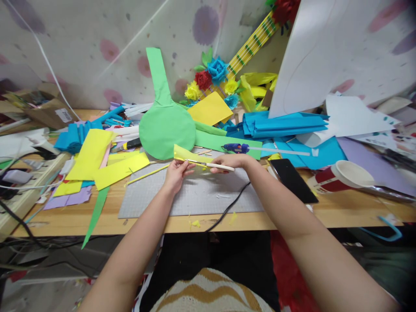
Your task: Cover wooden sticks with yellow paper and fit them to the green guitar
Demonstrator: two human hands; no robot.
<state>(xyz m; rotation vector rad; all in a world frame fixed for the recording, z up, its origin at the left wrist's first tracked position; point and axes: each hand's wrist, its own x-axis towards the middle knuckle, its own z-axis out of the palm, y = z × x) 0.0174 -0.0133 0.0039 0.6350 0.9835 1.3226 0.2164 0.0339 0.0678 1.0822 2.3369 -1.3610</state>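
My right hand point(229, 163) is closed round the white handles of a pair of scissors point(221, 167), whose blades point left. Between the blades lies the lower edge of a piece of yellow paper point(183, 152). My left hand point(178, 174) pinches that paper close to the scissor tips. Both hands are above a grey cutting mat point(146, 197). Just behind them is a round green paper shape point(167, 132) with a long strip rising from it. A thin yellow stick point(147, 174) lies on the mat, left of my left hand.
A blue glue gun point(235, 148) lies behind my right hand. Right of it are a black phone point(292, 180) and a tilted paper cup point(341, 177). Yellow sheets point(121, 170) lie on the left, a power strip point(35, 190) beyond. A black cable point(229, 207) crosses the mat's front edge.
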